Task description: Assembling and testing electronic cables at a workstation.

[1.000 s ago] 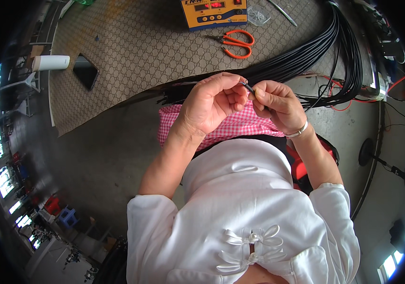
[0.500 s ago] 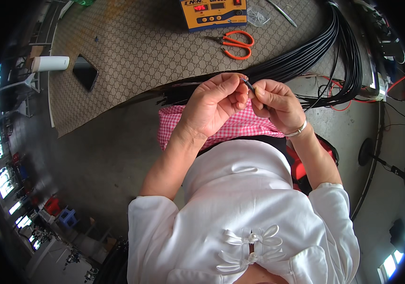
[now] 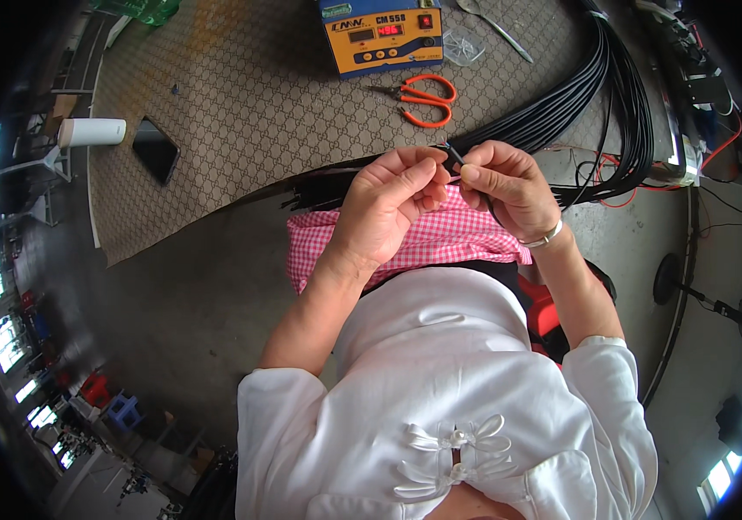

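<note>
Between the thumb and fingers of my right hand (image 3: 514, 191) is a black cable (image 3: 455, 155), its end pointing up and toward the left. Thin, light-coloured wires show at the cable's tip. My left hand (image 3: 384, 195) is closed in a pinch right beside that tip; whatever lies between its thumb and forefinger is too small to make out. Just beyond the hands, a thick bundle of black cables (image 3: 553, 108) runs across the table. Pink checked cloth (image 3: 440, 230) covers my lap beneath both hands.
On the patterned tabletop (image 3: 249, 95) lie orange-handled scissors (image 3: 430, 100) before a yellow and blue control box (image 3: 384, 39). A clear plastic bag (image 3: 463, 46) and tweezers (image 3: 502, 32) are beside the box. Farther left are a phone (image 3: 156, 150) and white tumbler (image 3: 93, 132).
The left fingertips have shifted slightly down from the cable's wires, which now show above them. The cable end stands a little more upright. The view has tilted, showing more of the control box.
</note>
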`<state>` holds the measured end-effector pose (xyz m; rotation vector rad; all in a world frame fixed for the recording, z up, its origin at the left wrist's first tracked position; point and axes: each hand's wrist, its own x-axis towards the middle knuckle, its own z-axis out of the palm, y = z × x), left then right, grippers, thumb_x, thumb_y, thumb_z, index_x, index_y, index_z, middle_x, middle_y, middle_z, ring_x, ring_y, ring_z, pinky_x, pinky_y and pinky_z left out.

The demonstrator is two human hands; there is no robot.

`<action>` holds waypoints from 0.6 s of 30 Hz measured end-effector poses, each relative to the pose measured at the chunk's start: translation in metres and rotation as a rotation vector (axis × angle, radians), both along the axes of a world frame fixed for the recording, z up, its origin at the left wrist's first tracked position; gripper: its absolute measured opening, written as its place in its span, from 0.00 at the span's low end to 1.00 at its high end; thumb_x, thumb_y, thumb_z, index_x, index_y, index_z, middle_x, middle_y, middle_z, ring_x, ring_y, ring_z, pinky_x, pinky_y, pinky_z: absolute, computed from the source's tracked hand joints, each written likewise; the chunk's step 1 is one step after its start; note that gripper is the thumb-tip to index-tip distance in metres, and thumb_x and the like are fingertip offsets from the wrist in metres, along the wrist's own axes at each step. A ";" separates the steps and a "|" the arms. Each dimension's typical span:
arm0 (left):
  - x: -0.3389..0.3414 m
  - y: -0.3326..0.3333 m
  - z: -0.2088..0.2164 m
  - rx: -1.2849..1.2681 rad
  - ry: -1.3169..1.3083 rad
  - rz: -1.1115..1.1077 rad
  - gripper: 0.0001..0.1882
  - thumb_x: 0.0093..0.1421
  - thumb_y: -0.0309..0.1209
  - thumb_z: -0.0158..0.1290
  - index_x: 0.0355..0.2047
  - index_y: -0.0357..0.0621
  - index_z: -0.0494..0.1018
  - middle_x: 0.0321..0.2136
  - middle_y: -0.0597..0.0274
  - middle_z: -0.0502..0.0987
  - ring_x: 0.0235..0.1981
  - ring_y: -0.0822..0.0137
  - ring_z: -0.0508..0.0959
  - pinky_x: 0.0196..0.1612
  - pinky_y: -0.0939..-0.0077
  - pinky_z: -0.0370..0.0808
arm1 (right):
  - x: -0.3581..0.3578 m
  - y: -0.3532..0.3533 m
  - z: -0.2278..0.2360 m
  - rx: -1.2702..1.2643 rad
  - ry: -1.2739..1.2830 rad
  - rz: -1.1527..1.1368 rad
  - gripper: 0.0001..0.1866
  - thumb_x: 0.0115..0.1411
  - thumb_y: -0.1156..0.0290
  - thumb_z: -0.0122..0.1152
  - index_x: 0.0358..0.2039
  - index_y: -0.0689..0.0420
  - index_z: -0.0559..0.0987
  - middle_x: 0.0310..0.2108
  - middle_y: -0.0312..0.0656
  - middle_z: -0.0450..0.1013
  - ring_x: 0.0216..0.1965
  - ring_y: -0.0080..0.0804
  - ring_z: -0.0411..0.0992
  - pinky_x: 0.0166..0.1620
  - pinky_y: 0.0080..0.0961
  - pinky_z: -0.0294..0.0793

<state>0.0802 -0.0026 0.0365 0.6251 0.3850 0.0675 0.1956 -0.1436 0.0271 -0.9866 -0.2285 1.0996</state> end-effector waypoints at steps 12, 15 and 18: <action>0.014 0.017 -0.023 0.083 0.162 0.047 0.07 0.57 0.27 0.47 0.36 0.39 0.70 0.24 0.67 0.71 0.25 0.77 0.69 0.31 0.86 0.67 | 0.141 0.042 -0.019 -0.633 -1.837 -0.220 0.03 0.46 0.73 0.57 0.22 0.58 0.73 0.23 0.39 0.69 0.23 0.36 0.70 0.28 0.28 0.70; 0.014 0.022 -0.032 0.073 0.189 0.056 0.07 0.57 0.27 0.47 0.35 0.40 0.70 0.24 0.68 0.71 0.25 0.78 0.69 0.31 0.86 0.67 | 0.151 0.051 -0.028 -0.846 -1.918 -0.057 0.04 0.49 0.72 0.51 0.21 0.57 0.72 0.27 0.37 0.69 0.29 0.38 0.70 0.32 0.31 0.70; 0.015 0.025 -0.037 0.058 0.226 0.057 0.07 0.57 0.27 0.47 0.35 0.40 0.70 0.24 0.68 0.71 0.25 0.78 0.70 0.31 0.86 0.68 | 0.156 0.056 -0.030 -0.911 -1.965 0.045 0.02 0.48 0.74 0.51 0.22 0.56 0.73 0.27 0.37 0.69 0.31 0.37 0.70 0.33 0.30 0.71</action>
